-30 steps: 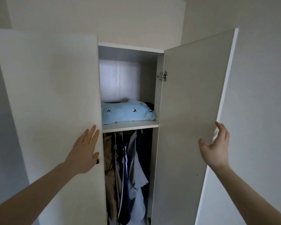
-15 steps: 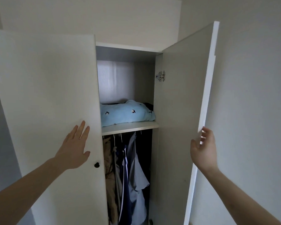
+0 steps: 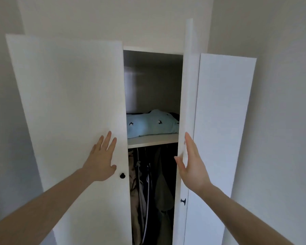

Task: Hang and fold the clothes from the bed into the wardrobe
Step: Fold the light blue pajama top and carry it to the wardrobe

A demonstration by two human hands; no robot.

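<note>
Closing step, likely: left hand flat, fingers straight, on left door; right hand flat, holding nothing, against right door edge. Push both 2 evenly; keep fingertips clear of the gap.

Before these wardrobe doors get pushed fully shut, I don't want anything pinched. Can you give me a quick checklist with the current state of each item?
1. Blue folded garment fully back on the shelf: ok.
2. Hanging clothes behind the door line: cannot tell, too dark.
3. Left hand flat on the left door, away from its edge: ok.
4. Right hand clear of the closing gap: not ok, thumb sits at the right door edge.
5. Gap between doors clear at the bottom: cannot tell, out of view.
</note>
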